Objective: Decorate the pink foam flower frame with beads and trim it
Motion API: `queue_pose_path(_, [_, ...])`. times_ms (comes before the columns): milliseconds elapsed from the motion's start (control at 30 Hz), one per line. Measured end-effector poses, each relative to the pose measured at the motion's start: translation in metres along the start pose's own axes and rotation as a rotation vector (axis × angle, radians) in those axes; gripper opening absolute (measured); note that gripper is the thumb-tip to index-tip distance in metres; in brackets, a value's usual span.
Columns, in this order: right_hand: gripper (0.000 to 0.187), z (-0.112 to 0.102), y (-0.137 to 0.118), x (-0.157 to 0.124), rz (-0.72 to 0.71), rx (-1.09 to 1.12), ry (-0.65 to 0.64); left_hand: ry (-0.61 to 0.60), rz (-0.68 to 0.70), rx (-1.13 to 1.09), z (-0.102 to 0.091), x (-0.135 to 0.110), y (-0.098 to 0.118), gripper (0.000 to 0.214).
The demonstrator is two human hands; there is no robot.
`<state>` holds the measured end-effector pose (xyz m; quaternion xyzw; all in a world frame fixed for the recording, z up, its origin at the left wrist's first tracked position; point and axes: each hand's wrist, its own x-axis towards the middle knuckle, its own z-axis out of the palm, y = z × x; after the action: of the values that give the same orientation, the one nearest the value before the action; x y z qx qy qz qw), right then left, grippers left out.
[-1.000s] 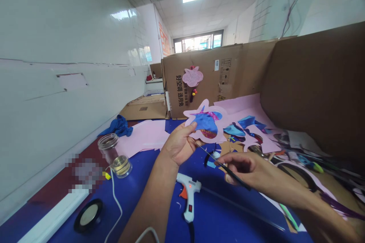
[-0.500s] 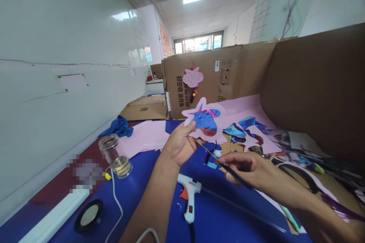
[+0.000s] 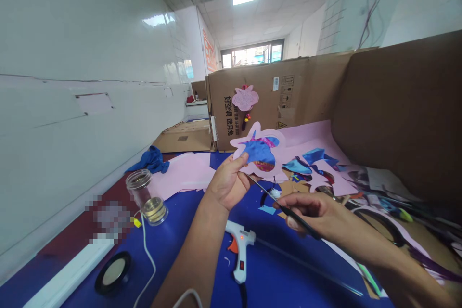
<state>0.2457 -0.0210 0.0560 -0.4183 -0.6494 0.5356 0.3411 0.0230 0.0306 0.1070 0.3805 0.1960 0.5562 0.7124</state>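
1 pink-&-blue cutout (image 3: 260, 153): prob. light, bendy, fabric slippery; best held by rim. My L hand (image 3: 230, 180) pinches its edge; my R hand (image 3: 313, 209) grips dark-handled tool (image 3: 301, 223).

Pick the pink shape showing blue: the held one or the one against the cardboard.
The pink shape in the left hand: its middle is largely blue. The other shape, against the cardboard, is pink there.
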Motion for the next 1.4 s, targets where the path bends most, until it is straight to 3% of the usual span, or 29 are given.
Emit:
queue_pose_path(433, [0.051,0.0013,-0.0004,0.0001,-0.016,-0.005,-0.004,0.027,0.001,-0.006,0.0025,-0.0018,0.0013,0.026])
queue_pose_path(633, [0.051,0.0015,-0.0001,-0.0002,-0.002,0.008,-0.004,0.036,0.007,-0.006,0.0007,-0.0007,0.0,0.017])
queue_pose_path(1400, [0.048,0.0006,-0.0016,0.0005,0.018,0.034,-0.02,0.018,-0.005,0.005,0.0025,-0.0002,-0.0012,0.017])
